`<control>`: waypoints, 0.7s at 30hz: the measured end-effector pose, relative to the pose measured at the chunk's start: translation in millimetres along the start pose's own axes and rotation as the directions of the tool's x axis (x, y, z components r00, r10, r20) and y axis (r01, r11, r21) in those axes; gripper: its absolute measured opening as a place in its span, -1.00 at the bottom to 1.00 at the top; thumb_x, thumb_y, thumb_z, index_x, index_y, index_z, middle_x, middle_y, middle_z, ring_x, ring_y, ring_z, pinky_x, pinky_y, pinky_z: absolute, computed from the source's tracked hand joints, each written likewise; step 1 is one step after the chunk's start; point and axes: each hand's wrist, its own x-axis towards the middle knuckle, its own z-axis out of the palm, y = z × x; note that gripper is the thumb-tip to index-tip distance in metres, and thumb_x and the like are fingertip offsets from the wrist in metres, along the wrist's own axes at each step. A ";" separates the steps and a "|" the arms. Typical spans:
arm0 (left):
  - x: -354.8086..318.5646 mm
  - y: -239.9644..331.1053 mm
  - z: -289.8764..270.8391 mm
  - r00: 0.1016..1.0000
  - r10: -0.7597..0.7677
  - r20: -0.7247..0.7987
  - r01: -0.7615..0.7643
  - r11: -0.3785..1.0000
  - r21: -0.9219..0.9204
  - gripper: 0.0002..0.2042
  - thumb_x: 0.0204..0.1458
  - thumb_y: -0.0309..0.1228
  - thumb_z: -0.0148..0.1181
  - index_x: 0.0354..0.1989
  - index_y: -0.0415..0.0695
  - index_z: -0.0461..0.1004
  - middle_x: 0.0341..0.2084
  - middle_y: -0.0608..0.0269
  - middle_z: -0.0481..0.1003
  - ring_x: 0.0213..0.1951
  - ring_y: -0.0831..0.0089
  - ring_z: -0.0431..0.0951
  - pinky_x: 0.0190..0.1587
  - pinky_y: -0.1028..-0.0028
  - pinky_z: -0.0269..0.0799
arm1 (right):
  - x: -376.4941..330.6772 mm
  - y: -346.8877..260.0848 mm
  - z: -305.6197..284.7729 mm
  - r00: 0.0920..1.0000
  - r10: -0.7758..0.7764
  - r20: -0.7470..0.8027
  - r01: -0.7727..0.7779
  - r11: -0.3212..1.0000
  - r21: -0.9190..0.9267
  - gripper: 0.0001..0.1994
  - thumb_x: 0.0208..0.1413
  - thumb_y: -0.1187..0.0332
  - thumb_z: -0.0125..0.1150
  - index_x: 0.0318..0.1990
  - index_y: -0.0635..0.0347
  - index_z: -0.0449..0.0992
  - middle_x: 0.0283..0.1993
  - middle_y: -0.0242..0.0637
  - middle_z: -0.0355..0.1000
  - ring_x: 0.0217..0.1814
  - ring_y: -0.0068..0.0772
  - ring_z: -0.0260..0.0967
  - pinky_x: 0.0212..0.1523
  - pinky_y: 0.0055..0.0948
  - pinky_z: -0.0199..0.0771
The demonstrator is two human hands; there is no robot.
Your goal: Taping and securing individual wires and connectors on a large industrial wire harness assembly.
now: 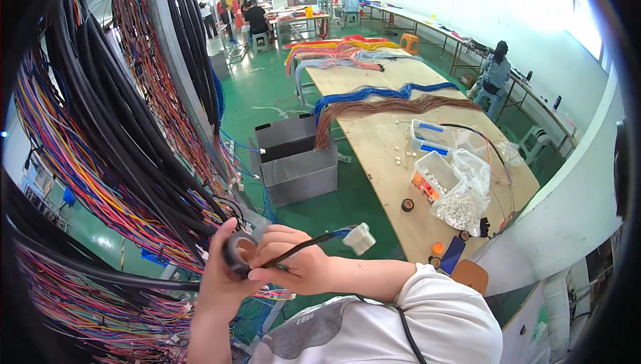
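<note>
My left hand (219, 280) is closed round a roll of black tape (235, 254), whose brown core faces my right hand. Pressed close beside the roll, my right hand (297, 262) pinches a black-wrapped cable (300, 247). A white plastic connector (359, 239) ends that cable on the right, with a few coloured wires showing just before it. My fingers hide where cable and tape meet.
Thick hanging bundles of coloured wires (73, 177) and black cables crowd the left. A grey metal box (300, 178) stands on the green floor. On the wooden table (374, 157) lie brown wires (400, 105), a bin of white connectors (437, 174) and a phone (453, 255). People sit farther off.
</note>
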 end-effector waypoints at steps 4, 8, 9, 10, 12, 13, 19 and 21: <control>-3.5 3.6 -5.4 0.990 -0.025 0.140 0.085 0.895 -0.437 -0.26 -0.38 -0.29 0.38 0.01 -0.20 0.09 -0.44 0.23 0.34 -0.61 0.58 0.35 -0.64 0.68 0.26 | 3.8 -7.0 -2.1 0.995 -0.029 -0.098 0.033 0.998 0.046 -0.90 -0.20 0.52 0.21 -0.51 0.27 0.40 -0.56 -0.27 0.31 -0.54 -0.30 0.22 -0.52 -0.43 0.16; -17.0 11.3 1.5 0.991 0.074 -0.112 -0.120 0.859 -0.497 -0.32 -0.37 -0.14 0.36 -0.11 -0.23 0.17 -0.47 0.22 0.34 -0.62 0.57 0.33 -0.63 0.64 0.27 | 5.3 -16.8 -12.6 0.979 0.162 -0.125 -0.149 0.983 0.107 -0.86 -0.18 0.54 0.19 -0.63 0.33 0.35 -0.66 -0.30 0.26 -0.60 -0.40 0.18 -0.58 -0.47 0.09; -17.0 6.6 3.4 0.966 0.225 -0.124 -0.256 0.875 -0.410 -0.37 -0.34 -0.12 0.33 -0.14 -0.23 0.20 -0.47 0.22 0.33 -0.60 0.57 0.33 -0.61 0.62 0.27 | 6.3 -18.9 -13.8 0.944 0.314 -0.098 -0.294 0.939 0.180 -0.84 -0.17 0.53 0.20 -0.65 0.32 0.33 -0.67 -0.31 0.25 -0.62 -0.42 0.17 -0.59 -0.48 0.07; -14.9 1.2 3.7 0.921 0.370 -0.120 -0.389 0.864 -0.320 -0.41 -0.30 -0.11 0.30 -0.18 -0.23 0.22 -0.48 0.23 0.33 -0.57 0.57 0.33 -0.59 0.61 0.28 | 7.6 -19.6 -14.3 0.887 0.458 -0.061 -0.431 0.868 0.248 -0.82 -0.17 0.53 0.20 -0.66 0.32 0.31 -0.68 -0.33 0.24 -0.63 -0.43 0.16 -0.61 -0.49 0.05; -8.1 -13.7 -20.3 0.857 0.504 0.108 -0.461 0.843 -0.277 -0.57 -0.22 -0.21 0.26 -0.27 -0.22 0.26 -0.47 0.26 0.31 -0.52 0.59 0.31 -0.54 0.62 0.26 | 8.6 -18.2 -11.8 0.858 0.510 -0.054 -0.480 0.836 0.268 -0.80 -0.19 0.53 0.21 -0.67 0.29 0.29 -0.69 -0.32 0.22 -0.67 -0.45 0.13 -0.64 -0.50 0.02; -8.0 -24.0 -28.0 0.901 0.419 0.113 -0.400 0.903 -0.155 -0.64 -0.22 -0.31 0.25 -0.30 -0.22 0.27 -0.47 0.28 0.29 -0.52 0.62 0.30 -0.53 0.65 0.23 | 7.4 -13.6 -9.7 0.943 0.314 -0.109 -0.296 0.943 0.151 -0.81 -0.19 0.53 0.21 -0.67 0.28 0.29 -0.69 -0.32 0.22 -0.67 -0.44 0.12 -0.65 -0.50 0.01; -0.3 3.8 -6.7 0.988 0.140 0.058 -0.151 0.901 0.406 -0.46 -0.27 -0.67 0.17 -0.07 -0.20 0.09 -0.43 0.26 0.31 -0.49 0.63 0.33 -0.49 0.62 0.26 | 14.7 -12.3 -9.6 0.991 -0.104 -0.089 0.095 0.990 -0.103 -0.87 -0.27 0.53 0.24 -0.60 0.26 0.36 -0.65 -0.30 0.25 -0.67 -0.35 0.14 -0.65 -0.47 0.07; 5.5 17.4 0.9 0.986 0.136 0.099 -0.168 0.813 0.557 -0.41 -0.27 -0.67 0.17 -0.01 -0.20 0.05 -0.39 0.24 0.32 -0.47 0.62 0.35 -0.47 0.63 0.28 | 13.7 -9.6 -9.1 0.987 -0.109 -0.114 0.097 0.989 -0.107 -0.87 -0.28 0.53 0.24 -0.60 0.25 0.36 -0.65 -0.29 0.25 -0.66 -0.34 0.14 -0.66 -0.47 0.07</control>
